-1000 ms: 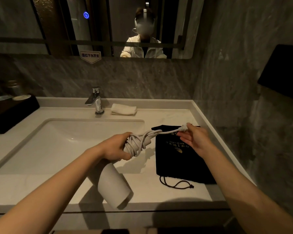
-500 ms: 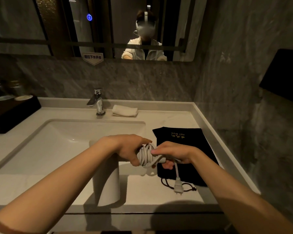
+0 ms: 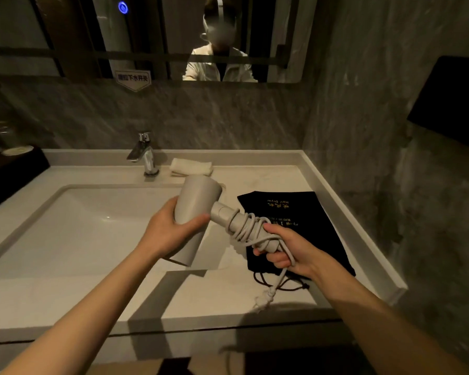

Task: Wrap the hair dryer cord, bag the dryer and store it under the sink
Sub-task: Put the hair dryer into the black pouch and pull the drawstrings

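Both forearms reach forward, bare. The left hand point(image 3: 171, 228) cups the dryer point(image 3: 198, 204) barrel. The right hand point(image 3: 287, 250) fists round its handle

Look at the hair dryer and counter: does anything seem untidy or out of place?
Yes. The cord is coiled around the dryer handle, but its plug end hangs loose below the right hand, dangling over the counter edge. The black bag lies flat, its drawstring trailing.

Gold "Hair Dryer", upside down, on the black drawstring bag point(image 3: 303, 212). Smaller gold print below, unreadable. Chinese characters on the mirror sticker point(image 3: 133, 77), too blurred to read with certainty.
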